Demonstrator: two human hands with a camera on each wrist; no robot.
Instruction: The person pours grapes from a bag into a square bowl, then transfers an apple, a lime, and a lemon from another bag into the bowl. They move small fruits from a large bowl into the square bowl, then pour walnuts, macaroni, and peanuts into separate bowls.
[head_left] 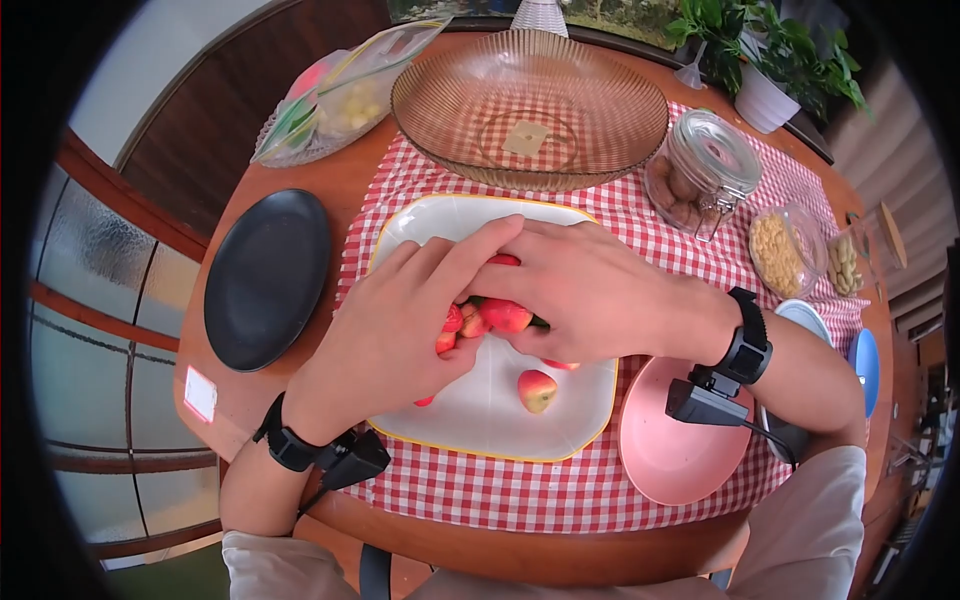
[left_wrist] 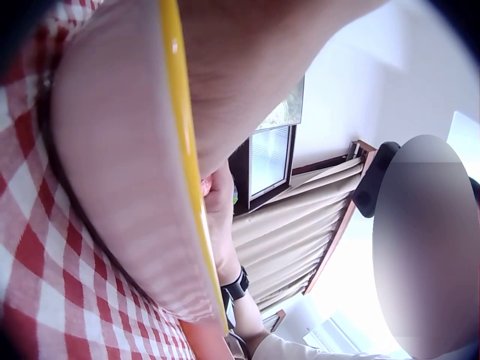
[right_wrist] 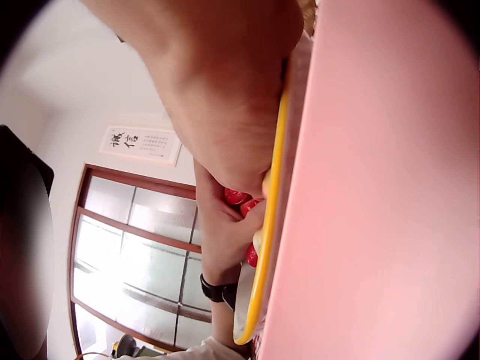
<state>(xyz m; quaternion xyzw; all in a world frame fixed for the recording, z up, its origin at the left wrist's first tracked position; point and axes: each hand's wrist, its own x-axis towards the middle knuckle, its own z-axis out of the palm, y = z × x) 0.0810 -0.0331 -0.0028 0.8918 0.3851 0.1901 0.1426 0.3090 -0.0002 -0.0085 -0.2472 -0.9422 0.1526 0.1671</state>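
Left hand (head_left: 392,312) and right hand (head_left: 598,284) curl round red fruits (head_left: 506,316) over tray (head_left: 485,412); fruits may slip through finger gaps if grip loosens.

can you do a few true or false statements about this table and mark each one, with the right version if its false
1. Both hands, left and right, are cupped around red fruit over the white tray. True.
2. The black plate lies on the checked cloth. False: it lies on the bare wood of the table, left of the cloth.
3. The ribbed glass bowl is beyond the tray. True.
4. The pink bowl is heaped with red fruit. False: no fruit shows in it.
5. The tray's rim is blue. False: it is yellow.
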